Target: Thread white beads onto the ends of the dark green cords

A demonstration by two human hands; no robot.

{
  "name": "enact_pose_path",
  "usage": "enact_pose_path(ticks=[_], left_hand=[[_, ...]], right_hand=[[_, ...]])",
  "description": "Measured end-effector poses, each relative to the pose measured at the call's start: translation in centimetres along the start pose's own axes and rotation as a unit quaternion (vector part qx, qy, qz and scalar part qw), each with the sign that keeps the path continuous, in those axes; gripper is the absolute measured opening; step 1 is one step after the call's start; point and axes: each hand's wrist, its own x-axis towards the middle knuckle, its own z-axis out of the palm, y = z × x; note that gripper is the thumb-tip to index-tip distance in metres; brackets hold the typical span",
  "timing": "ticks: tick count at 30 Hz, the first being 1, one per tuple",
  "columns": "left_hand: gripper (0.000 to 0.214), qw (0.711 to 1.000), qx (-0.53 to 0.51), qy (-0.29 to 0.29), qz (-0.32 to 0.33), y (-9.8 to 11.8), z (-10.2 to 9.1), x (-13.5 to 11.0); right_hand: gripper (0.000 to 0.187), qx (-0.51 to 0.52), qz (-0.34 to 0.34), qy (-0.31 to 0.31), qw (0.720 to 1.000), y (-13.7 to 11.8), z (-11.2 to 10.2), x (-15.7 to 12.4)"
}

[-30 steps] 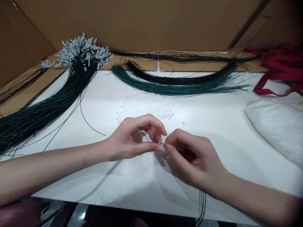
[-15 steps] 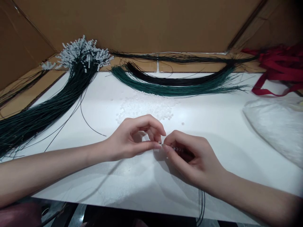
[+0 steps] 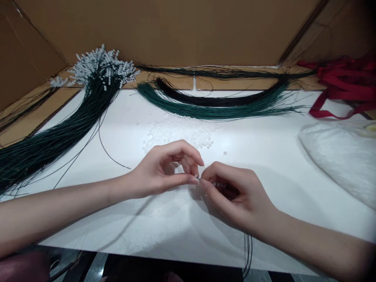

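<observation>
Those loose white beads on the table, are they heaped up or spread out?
Spread out: the white beads lie in a thin scattered patch on the table, one stray bead apart at its right.

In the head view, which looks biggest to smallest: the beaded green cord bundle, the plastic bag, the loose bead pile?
1. beaded green cord bundle, spanning the left side.
2. plastic bag, though the frame cuts it off.
3. loose bead pile, clearly smallest.

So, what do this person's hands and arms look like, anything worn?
Left hand and right hand are bare: no gloves, rings, watch or bracelet visible. Both forearms are uncovered to the frame edge, no sleeves showing. Nails look short, unpainted.
</observation>
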Motion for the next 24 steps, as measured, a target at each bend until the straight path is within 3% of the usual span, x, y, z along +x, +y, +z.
enact_pose_path(ticks=[20,24], left_hand=[[0.023,1.000,0.021,-0.004,-0.001,0.21,0.00,-0.05],[0.023,1.000,0.024,0.010,0.014,0.24,0.08,-0.03]], right_hand=[[0.016,0.036,0.018,0.002,0.999,0.01,0.13,-0.12],[0.007,0.061,0.041,0.003,0.997,0.12,0.04,-0.30]])
